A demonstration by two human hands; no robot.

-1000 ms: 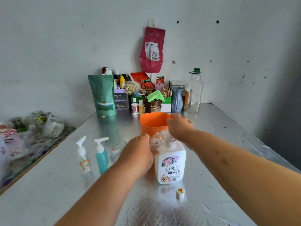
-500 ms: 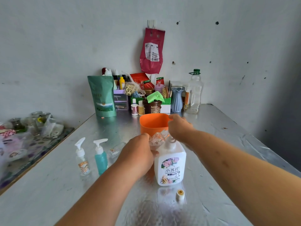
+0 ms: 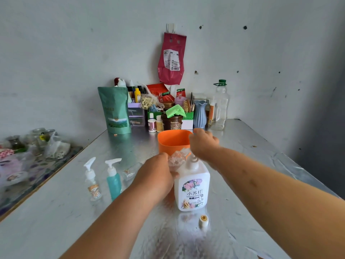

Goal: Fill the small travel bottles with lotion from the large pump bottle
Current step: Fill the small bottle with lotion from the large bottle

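The large white pump bottle with a floral label (image 3: 192, 186) stands upright on the silver metal tabletop (image 3: 56, 212). The left hand (image 3: 156, 173) grips a small clear travel bottle (image 3: 176, 157), seemingly at the pump's spout. The right hand (image 3: 204, 144) sits over the pump head, its fingers hidden, so I cannot tell its grip. Just behind is an orange plastic tub (image 3: 172, 142).

The large bottle (image 3: 192, 187) stands on the table (image 3: 56, 212), tub (image 3: 172, 142) behind it, cap (image 3: 203, 220) before it.
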